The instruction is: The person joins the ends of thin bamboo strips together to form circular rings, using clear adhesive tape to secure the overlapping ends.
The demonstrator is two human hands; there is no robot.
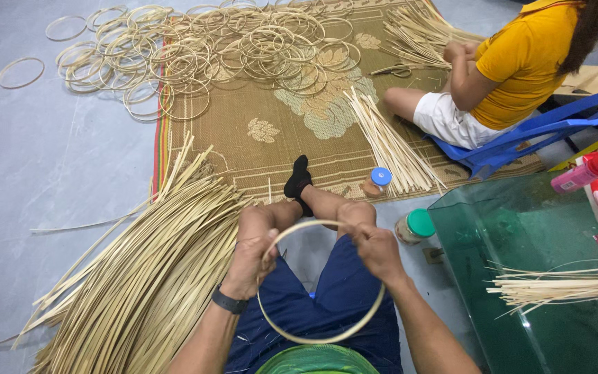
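Bamboo hoop [327,337] over lap, both hands' fingers clamped on it: left hand [249,260], right hand [376,251]. Strips [153,277] piled left. Best keep overlap tight, curve even.

Pale straw-coloured hoop [320,338] in the fingers [266,244], navy shorts [327,305] beneath, brown leaf-patterned mat [264,131] beyond, green-lidded jar [414,226] right, grey floor [50,173] left
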